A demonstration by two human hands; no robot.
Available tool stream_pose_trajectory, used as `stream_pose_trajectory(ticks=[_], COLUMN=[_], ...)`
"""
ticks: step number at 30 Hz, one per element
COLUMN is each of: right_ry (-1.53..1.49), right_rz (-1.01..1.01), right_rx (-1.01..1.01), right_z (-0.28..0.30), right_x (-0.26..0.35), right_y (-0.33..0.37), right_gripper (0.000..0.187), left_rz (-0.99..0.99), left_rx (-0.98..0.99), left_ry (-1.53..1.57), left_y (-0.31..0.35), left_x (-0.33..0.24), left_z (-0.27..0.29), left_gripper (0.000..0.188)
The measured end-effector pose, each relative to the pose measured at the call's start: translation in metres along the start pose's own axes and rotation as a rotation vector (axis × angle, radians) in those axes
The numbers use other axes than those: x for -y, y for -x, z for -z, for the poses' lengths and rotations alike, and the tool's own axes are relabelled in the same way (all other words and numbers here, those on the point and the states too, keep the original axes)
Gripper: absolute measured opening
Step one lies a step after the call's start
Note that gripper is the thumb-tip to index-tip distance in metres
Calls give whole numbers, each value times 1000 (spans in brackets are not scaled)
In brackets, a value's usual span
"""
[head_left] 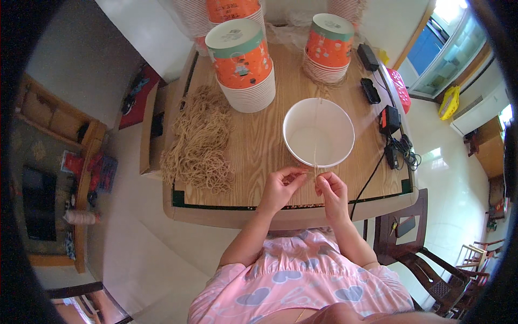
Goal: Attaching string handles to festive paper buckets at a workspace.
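Note:
A white paper bucket [297, 129] stands upright on the table with its opening towards me. A thin tan string [315, 143] runs across that opening from the far rim to the near rim. Just in front of the near rim, my left hand [283, 188] pinches the string between thumb and fingertips. My right hand [333, 195] is close beside it, its fingers also pinched on the string. The short ends between the fingers are too fine to make out. To the left lies a loose heap of tan strings [200, 143].
Tall stacks of nested paper buckets, one orange and green on top [243, 65] and another farther right [330, 46], stand at the back. Black power adapters [389, 120] and cables lie along the right edge. A dark wooden chair [404, 232] stands at the right.

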State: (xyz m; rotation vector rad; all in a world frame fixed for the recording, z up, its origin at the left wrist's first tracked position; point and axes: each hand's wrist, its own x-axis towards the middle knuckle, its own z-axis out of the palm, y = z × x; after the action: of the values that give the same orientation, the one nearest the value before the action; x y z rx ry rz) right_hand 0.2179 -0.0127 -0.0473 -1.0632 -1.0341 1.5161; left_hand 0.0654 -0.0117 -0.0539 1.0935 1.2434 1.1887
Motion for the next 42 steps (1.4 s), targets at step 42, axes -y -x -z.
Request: stream_pose_trajectory(ticks=[42], right_ry=[339], right_rz=[-48], right_rx=[251], right_z=[15], right_x=[-13], right_y=[3], right_gripper=[10], left_rz=[195], left_rx=[206], left_ry=[316], left_y=[-5], left_x=[-5], left_z=[4], left_gripper=[18])
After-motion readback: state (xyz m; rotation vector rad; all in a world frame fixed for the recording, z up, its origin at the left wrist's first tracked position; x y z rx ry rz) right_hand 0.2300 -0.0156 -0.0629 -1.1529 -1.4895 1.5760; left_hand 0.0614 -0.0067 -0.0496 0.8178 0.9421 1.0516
